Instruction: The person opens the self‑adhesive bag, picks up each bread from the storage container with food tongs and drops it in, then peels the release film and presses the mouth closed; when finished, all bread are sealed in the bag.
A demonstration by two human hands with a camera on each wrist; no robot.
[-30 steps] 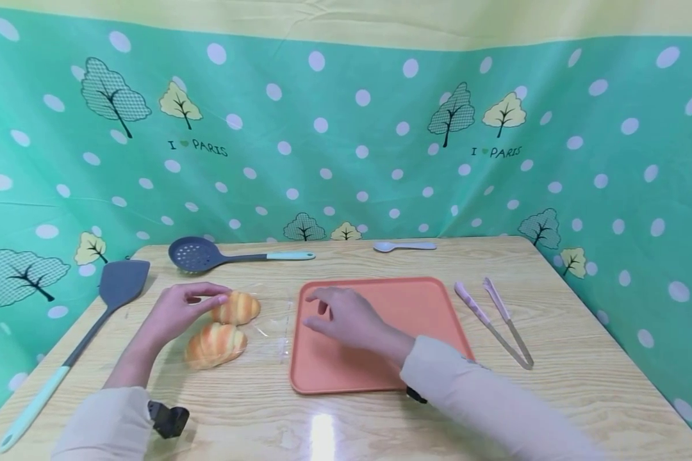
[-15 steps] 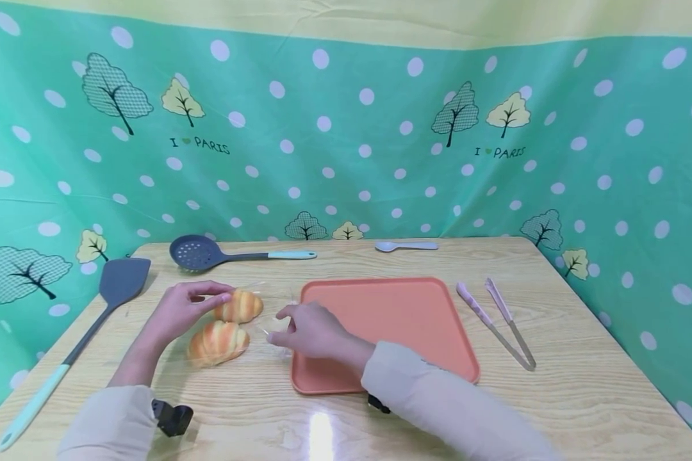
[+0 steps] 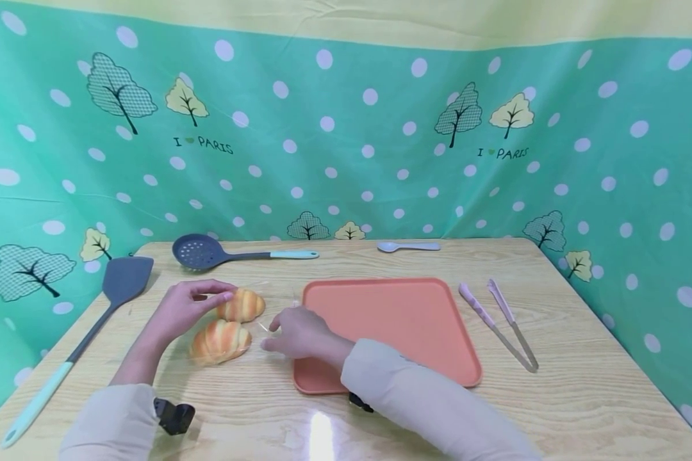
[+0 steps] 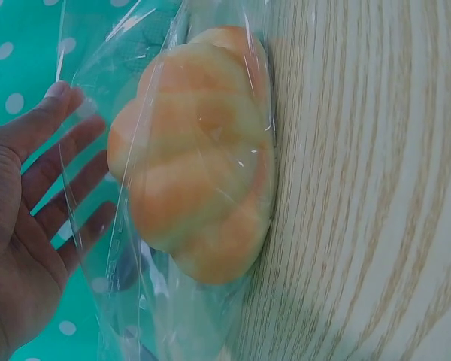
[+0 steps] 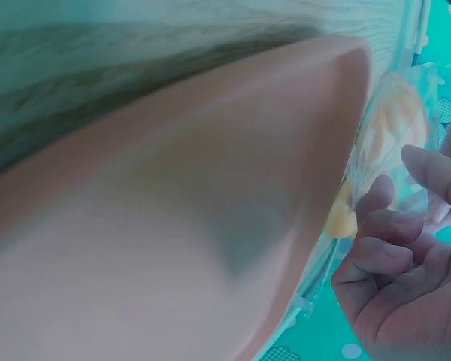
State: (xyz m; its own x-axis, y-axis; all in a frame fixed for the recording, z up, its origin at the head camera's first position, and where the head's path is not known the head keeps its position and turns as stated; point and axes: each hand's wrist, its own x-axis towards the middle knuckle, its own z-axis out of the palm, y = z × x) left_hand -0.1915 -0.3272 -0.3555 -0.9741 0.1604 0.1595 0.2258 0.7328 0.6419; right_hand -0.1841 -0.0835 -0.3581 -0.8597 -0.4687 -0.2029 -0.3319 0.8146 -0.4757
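Note:
Two croissant-shaped bread rolls, a front roll (image 3: 222, 342) and a back roll (image 3: 243, 306), lie inside a clear plastic bag (image 4: 154, 301) left of the tray. My left hand (image 3: 187, 307) pinches the film at the bag's upper left between thumb and fingertips, beside the back roll. From the right, my right hand (image 3: 301, 333) reaches over the left rim of the pink tray (image 3: 392, 320), close to the bag's right end. Its thumb and index finger stand apart, and the other fingers are bent in the right wrist view. Whether it touches the film is hard to see.
A dark spatula (image 3: 128, 278) lies along the left edge, and a skimmer (image 3: 198, 251) lies at the back left. At the back is a small spoon (image 3: 406, 246). Tongs (image 3: 498, 326) lie right of the tray. A dotted green curtain (image 3: 346, 128) encloses the table.
My right hand has moved left from over the tray to the bag's right end. The left hand stays at the same place on the bag. The view has shifted slightly.

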